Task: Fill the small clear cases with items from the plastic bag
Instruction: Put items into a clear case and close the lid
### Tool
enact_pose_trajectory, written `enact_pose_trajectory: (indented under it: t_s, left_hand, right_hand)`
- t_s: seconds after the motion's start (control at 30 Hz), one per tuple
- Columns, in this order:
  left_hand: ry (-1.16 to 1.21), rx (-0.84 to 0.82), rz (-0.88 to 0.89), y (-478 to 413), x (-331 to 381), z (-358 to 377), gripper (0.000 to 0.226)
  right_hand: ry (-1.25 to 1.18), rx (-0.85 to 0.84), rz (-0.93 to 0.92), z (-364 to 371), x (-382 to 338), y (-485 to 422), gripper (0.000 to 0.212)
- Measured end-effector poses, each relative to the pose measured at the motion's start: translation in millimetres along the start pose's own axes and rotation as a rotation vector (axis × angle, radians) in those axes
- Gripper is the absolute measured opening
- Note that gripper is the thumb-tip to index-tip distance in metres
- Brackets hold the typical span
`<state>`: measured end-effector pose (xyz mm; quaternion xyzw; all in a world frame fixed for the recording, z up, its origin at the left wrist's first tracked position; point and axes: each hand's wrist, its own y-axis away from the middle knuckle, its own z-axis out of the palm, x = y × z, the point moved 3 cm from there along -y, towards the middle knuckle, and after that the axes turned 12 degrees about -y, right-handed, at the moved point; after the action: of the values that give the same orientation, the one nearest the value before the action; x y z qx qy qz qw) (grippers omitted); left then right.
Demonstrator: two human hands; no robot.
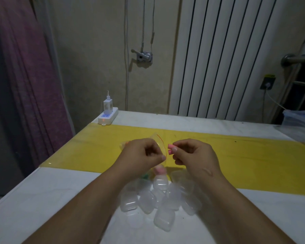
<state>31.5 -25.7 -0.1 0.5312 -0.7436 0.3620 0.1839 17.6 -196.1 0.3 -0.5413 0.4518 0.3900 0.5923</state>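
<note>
My left hand [142, 155] grips a small clear plastic bag [159, 144] with a red zip line at its open mouth, held above the table. Just right of the mouth, my right hand [192, 155] pinches two small pink pieces [171, 149] between thumb and fingers. Below both hands lies a heap of several small clear cases [161, 199] on the white table. One case [159, 170] near the top of the heap shows something pink inside, and a bit of green [145, 176] shows beside it.
A yellow strip [245, 155] runs across the white table [51, 199]. A white power strip [108, 117] with a charger stands at the far left corner. Crumpled clear plastic [299, 124] lies at the far right. A wall and radiator stand behind the table.
</note>
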Motion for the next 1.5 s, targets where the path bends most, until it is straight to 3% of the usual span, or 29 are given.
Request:
enact_pose_trajectory:
  t_s: [0.17, 0.33, 0.63, 0.77, 0.87, 1.03, 1.23, 1.5]
  left_hand:
    - [-0.484, -0.321, 0.153, 7, 1, 7, 0.024]
    - [-0.5, -0.43, 0.225, 8, 0, 9, 0.029]
    - [0.077, -0.133, 0.022, 4, -3, 0, 0.026]
    - [0.125, -0.039, -0.012, 3, -4, -1, 0.028]
    - [0.147, 0.036, -0.014, 2, -7, -1, 0.029]
    - [0.153, 0.085, 0.021, 1, -6, 0, 0.028]
    - [0.051, 0.105, 0.117, 1, -3, 1, 0.031]
    - [0.228, 0.081, 0.081, 2, -5, 2, 0.02]
  right_hand:
    - [0.051, 0.025, 0.009, -7, 6, -1, 0.008]
    - [0.109, 0.031, -0.006, -8, 5, 0, 0.007]
    - [0.108, 0.03, 0.004, -7, -6, 5, 0.008]
    - [0.125, -0.062, 0.058, 0, -6, 8, 0.025]
    - [0.128, -0.085, 0.122, 5, -3, 10, 0.025]
    - [-0.083, -0.074, 0.217, 7, -5, 12, 0.016]
    - [0.056, -0.102, 0.165, 8, 0, 12, 0.027]
    - [0.134, -0.094, 0.103, 7, -2, 11, 0.022]
